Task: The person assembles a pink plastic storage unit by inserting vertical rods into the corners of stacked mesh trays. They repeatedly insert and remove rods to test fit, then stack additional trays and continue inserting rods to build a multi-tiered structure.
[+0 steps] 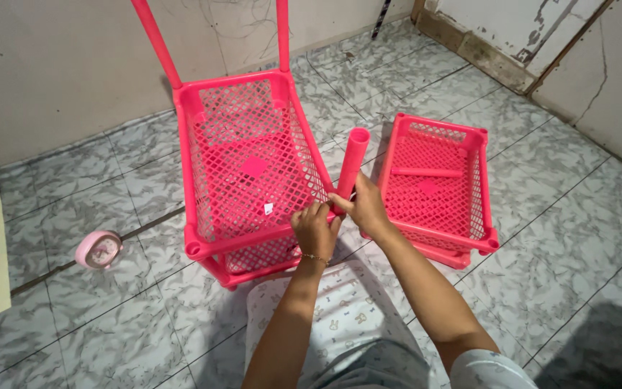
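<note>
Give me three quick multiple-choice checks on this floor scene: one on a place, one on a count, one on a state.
1. Where does the small round pink clock lie?
A. On the floor left of the stacked baskets
B. Inside the separate basket
C. On the person's lap

2. How many loose tubes lie inside the separate basket?
A. None
B. One
C. Three

3. What is the tube at the stacked baskets' near right corner doing?
A. Lying flat
B. Standing, held by both hands
C. Standing untouched

Answers: 1 A, it sits on tile; 2 B, one tube lies crosswise; 3 B, left hand and right hand grip its base.
</note>
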